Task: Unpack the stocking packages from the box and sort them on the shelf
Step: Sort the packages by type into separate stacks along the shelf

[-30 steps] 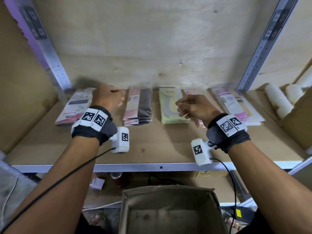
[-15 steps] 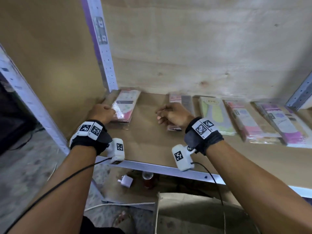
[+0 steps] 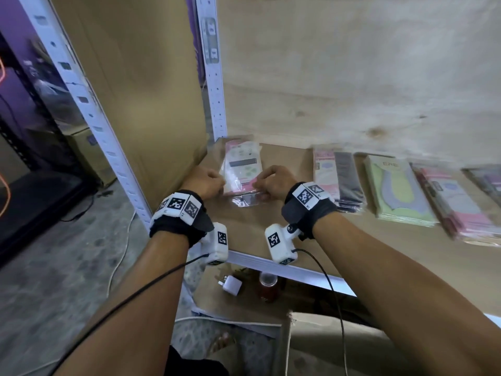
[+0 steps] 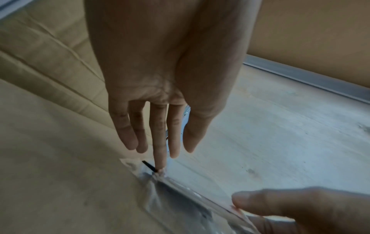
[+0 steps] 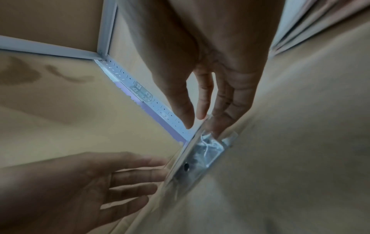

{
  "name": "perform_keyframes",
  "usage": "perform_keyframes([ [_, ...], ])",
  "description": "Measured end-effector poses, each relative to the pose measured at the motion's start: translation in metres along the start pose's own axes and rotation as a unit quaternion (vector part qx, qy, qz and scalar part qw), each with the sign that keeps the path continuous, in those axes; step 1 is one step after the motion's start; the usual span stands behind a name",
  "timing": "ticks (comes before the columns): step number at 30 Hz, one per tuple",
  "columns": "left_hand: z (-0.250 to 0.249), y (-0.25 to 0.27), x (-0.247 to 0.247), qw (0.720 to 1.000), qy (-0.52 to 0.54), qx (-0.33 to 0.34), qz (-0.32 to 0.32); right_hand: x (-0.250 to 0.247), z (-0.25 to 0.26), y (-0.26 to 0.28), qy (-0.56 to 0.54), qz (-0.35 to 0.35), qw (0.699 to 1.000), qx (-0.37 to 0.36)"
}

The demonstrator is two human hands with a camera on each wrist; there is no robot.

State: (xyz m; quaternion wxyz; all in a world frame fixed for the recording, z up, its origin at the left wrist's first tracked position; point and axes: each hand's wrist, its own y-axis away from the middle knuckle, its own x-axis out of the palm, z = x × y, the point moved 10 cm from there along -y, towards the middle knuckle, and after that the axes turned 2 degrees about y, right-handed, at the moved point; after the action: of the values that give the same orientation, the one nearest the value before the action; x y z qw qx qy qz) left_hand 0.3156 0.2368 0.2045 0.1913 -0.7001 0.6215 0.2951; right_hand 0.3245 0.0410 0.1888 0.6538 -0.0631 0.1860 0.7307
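Note:
A pink and white stocking package (image 3: 242, 169) in clear wrap lies flat at the far left of the brown shelf (image 3: 271, 229). My left hand (image 3: 208, 180) is at its near left corner. In the left wrist view the fingers (image 4: 160, 152) are straight and the middle fingertip touches the wrapper's corner (image 4: 160, 174). My right hand (image 3: 271, 180) is at the near right corner. In the right wrist view its thumb and fingers (image 5: 200, 121) pinch the package's edge (image 5: 196, 158). The cardboard box (image 3: 339, 346) stands below the shelf's front edge.
Further right on the shelf lie a pink and dark stack (image 3: 336, 180), a green stack (image 3: 398, 191) and a pink stack (image 3: 455, 202). A metal post (image 3: 214, 77) and a brown side panel close off the left. Below are a white plug (image 3: 230, 284) and a jar (image 3: 268, 287).
The view has swung left. My right hand has moved left from the middle stacks to the far-left package's near right corner. My left hand has stayed at that package's left side.

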Motion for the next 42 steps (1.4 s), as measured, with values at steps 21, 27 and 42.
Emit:
perform_keyframes([
  [21,-0.179,0.117,0.024,0.939,0.011,0.342,-0.048,-0.185,0.029,0.132,-0.344,0.058,0.936,-0.049],
  [27,-0.209,0.132,0.089,0.929,0.155,0.324,0.091,-0.229,-0.011,0.162,-0.241,-0.013,0.969,-0.049],
  [42,-0.192,0.102,0.196,0.910,0.365,0.069,0.183,-0.253,-0.086,0.183,-0.031,0.044,0.998,-0.035],
])
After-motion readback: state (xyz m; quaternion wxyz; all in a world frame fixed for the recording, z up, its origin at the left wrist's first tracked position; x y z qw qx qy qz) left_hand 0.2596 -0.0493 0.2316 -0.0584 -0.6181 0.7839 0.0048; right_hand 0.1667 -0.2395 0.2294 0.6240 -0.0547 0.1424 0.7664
